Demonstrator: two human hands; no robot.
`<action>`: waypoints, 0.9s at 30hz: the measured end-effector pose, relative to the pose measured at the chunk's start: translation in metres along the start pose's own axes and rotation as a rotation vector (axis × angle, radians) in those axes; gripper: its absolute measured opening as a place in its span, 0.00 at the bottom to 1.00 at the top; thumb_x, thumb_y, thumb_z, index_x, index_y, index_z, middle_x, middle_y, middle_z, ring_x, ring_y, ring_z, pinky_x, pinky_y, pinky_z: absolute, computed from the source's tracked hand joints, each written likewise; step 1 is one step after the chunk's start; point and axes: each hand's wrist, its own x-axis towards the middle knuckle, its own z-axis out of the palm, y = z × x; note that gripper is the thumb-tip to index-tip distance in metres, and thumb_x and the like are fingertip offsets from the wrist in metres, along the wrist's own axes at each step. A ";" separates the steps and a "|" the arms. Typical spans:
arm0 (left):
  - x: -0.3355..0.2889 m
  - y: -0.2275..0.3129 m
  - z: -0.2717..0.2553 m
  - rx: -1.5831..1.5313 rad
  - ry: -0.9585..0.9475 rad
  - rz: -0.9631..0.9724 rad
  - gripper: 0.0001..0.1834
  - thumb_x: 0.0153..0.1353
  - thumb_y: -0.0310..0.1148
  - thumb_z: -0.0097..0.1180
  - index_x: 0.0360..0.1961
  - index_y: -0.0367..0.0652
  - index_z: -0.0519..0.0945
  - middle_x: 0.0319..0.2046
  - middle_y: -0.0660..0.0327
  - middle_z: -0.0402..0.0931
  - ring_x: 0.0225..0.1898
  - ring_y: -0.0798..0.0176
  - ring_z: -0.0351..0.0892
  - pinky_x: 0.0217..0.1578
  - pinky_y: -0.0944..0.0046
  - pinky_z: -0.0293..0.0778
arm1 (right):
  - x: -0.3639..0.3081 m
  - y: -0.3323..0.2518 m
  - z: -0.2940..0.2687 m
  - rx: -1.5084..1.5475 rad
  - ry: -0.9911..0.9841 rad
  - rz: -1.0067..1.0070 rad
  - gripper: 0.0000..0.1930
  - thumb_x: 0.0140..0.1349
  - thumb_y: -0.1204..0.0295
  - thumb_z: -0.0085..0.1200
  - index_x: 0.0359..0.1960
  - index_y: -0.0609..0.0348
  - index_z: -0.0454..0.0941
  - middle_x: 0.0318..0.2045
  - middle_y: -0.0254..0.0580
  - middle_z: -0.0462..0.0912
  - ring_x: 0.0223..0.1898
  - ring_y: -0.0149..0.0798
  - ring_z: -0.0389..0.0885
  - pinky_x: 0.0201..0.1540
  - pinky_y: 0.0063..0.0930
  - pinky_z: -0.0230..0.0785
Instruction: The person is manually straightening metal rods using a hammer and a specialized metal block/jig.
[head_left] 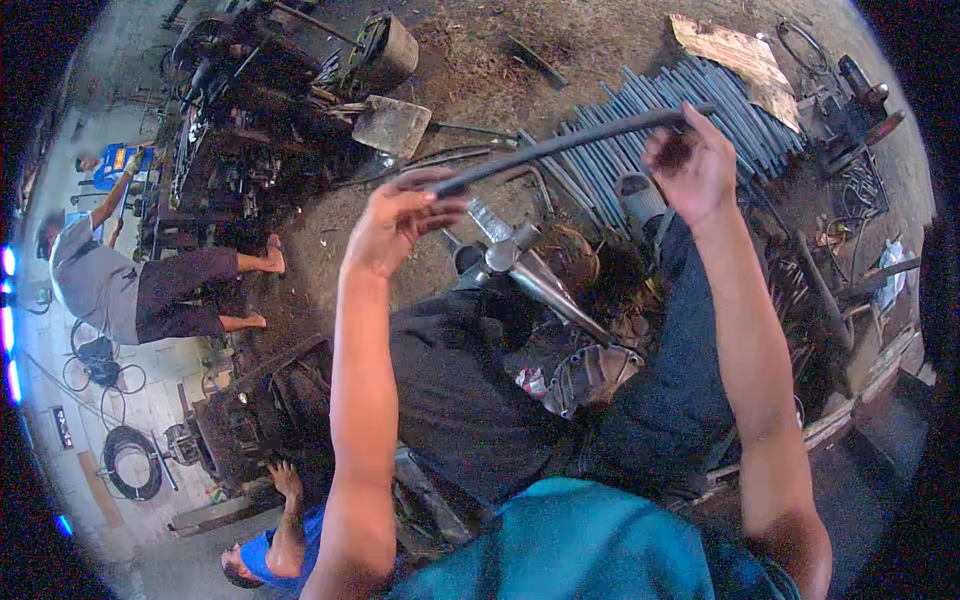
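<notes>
Holding a dark bar [560,146] aloft across the upper middle of the frame, both hands grip it near its ends. The left hand [400,215], left of centre, pinches the lower end between thumb and fingers, the other fingers curled loosely and slightly blurred. The right hand [695,170], at upper right, has its fingers bent in and its thumb side against the bar's higher end; exactly which fingertips press cannot be told. The bar slants up from left to right and looks slightly bowed.

Beyond the right hand, a pile of rods [745,132] lies on the floor [465,85], with a board [735,60] at its top edge. Below the bar, near the centre, stands a shiny metal fixture [550,285], between the person's dark-clad legs. A shoe [640,200] shows just left of the right wrist. At upper middle are a square plate [392,127] and a bucket [390,55]. A person in grey [100,265] is at the left, another in blue [280,555] at lower left, near a black coil [132,462].
</notes>
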 end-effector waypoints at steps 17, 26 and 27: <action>0.013 -0.115 0.061 -0.193 0.018 -0.244 0.18 0.58 0.38 0.46 0.46 0.41 0.76 0.40 0.55 0.79 0.38 0.58 0.79 0.41 0.61 0.73 | -0.013 0.071 0.027 -1.085 -0.537 0.101 0.17 0.65 0.61 0.49 0.46 0.64 0.76 0.33 0.39 0.82 0.33 0.29 0.77 0.39 0.26 0.71; -0.032 -0.035 0.043 -0.550 -0.109 0.065 0.22 0.65 0.53 0.41 0.38 0.43 0.74 0.19 0.69 0.55 0.20 0.70 0.54 0.23 0.68 0.54 | -0.011 0.116 -0.046 -1.837 -0.719 0.087 0.19 0.47 0.62 0.56 0.36 0.63 0.78 0.34 0.57 0.81 0.39 0.56 0.80 0.43 0.45 0.73; -0.039 -0.021 0.045 -0.550 -0.075 0.190 0.24 0.65 0.56 0.41 0.36 0.43 0.73 0.19 0.70 0.54 0.20 0.70 0.53 0.23 0.69 0.53 | -0.019 0.117 -0.035 -1.864 -0.752 0.122 0.18 0.56 0.59 0.52 0.38 0.63 0.76 0.32 0.61 0.80 0.38 0.59 0.78 0.41 0.46 0.71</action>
